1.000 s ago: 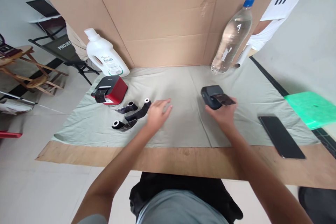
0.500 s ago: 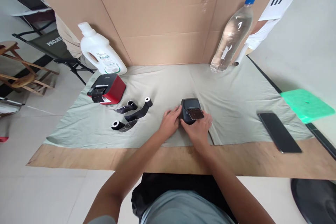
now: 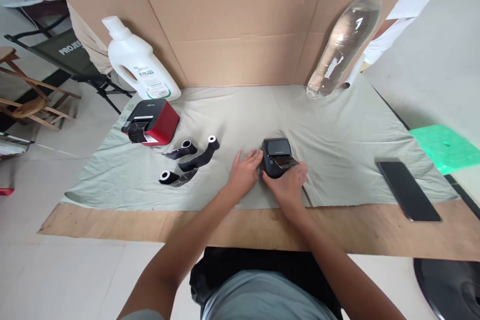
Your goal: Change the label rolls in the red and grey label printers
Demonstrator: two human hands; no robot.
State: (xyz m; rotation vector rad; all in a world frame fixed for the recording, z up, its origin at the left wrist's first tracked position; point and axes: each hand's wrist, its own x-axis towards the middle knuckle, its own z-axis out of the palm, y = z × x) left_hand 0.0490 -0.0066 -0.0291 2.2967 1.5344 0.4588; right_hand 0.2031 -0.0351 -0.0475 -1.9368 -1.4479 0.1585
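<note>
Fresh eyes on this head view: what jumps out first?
Probably the small black device mid-table, with the right hand around its near end and the left hand at its left side. Next, the clear blue-capped bottle at back right and the white jug at back left, behind the red-and-black machine.

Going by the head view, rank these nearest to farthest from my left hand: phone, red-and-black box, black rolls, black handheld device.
From your left hand, in the head view:
1. Black handheld device: at its fingertips, on the right.
2. Black rolls: to the left.
3. Red-and-black box: farther left, toward the back.
4. Phone: far off to the right.
</note>
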